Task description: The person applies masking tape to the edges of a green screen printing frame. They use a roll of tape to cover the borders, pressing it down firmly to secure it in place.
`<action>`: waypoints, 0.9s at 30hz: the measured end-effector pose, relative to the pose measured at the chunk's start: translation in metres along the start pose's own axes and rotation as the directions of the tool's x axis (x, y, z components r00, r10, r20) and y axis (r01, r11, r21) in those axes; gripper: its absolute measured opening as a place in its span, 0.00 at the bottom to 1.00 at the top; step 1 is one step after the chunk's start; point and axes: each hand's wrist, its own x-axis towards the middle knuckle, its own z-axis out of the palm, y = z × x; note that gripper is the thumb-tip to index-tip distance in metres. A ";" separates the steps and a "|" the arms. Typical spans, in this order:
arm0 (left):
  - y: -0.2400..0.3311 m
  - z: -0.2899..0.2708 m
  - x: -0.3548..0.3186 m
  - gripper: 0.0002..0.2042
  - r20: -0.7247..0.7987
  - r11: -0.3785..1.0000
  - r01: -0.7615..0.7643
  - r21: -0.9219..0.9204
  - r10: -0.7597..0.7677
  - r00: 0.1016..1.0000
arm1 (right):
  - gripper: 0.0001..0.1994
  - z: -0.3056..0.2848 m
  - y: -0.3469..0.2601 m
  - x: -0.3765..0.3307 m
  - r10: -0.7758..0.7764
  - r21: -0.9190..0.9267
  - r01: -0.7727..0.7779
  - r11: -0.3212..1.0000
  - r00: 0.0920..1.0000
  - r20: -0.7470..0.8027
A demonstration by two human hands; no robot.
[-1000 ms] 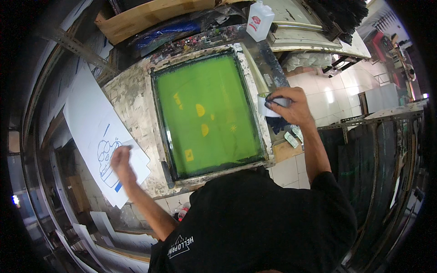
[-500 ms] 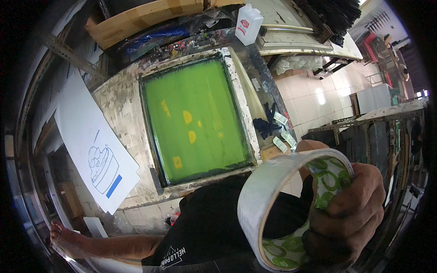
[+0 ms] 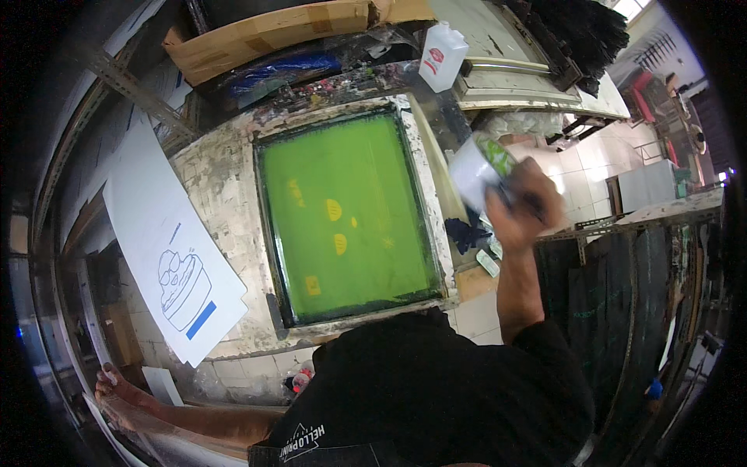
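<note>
A printing screen [image 3: 346,214] with bright green mesh and small yellow marks lies in its dark frame on a stained white bench. My right hand [image 3: 523,204] is to the right of the frame, raised above the bench edge, closed around a roll of tape [image 3: 478,167] with a white core and a green-patterned side. My left hand [image 3: 113,387] is low at the far left, down beside the bench, away from the screen; it appears to hold nothing, fingers blurred. A white sheet [image 3: 167,249] with a blue line drawing lies left of the screen.
A white plastic jug [image 3: 442,56] stands at the back right of the bench. Cardboard [image 3: 272,27] and dark blue plastic lie behind the screen. Dark rags and small items [image 3: 471,233] sit by the right edge. Dark panels [image 3: 622,303] stand at right over a tiled floor.
My right hand lifted the tape roll from the bench's right edge, brought it close to the camera, then moved it back out to the right of the screen. My left hand dropped from the white sheet to low left.
</note>
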 end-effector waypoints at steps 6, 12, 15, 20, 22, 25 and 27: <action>0.013 0.032 -0.006 0.26 0.202 0.995 -0.018 0.101 -0.003 0.979 | 0.16 0.050 0.121 -0.121 0.326 -0.451 -0.186 0.873 0.910 0.256; 0.014 0.029 -0.012 0.23 -0.042 1.000 -0.014 0.004 0.014 0.999 | 0.28 0.033 0.125 -0.173 0.603 -0.505 -0.400 0.765 0.720 0.343; 0.022 0.060 -0.010 0.19 -0.013 0.999 0.043 -0.001 -0.043 0.999 | 0.29 0.032 0.092 -0.125 0.506 -0.407 -0.368 0.836 0.803 0.314; 0.014 0.115 0.000 0.15 0.076 0.999 -0.022 -0.034 0.025 0.997 | 0.24 0.034 -0.064 0.012 0.346 0.654 -0.420 0.629 0.905 0.248; 0.000 0.119 0.004 0.15 0.072 1.000 0.011 -0.020 -0.009 0.997 | 0.18 0.055 -0.109 0.049 0.152 0.893 -0.249 0.375 0.967 0.206; -0.006 0.134 0.009 0.14 0.071 0.999 0.037 -0.018 -0.036 0.997 | 0.06 0.071 -0.126 0.066 0.067 0.975 -0.092 0.204 0.995 0.080; -0.010 0.154 0.010 0.14 0.040 0.991 0.096 0.098 -0.100 0.994 | 0.04 0.074 -0.113 0.068 0.052 0.961 -0.138 0.240 0.990 0.129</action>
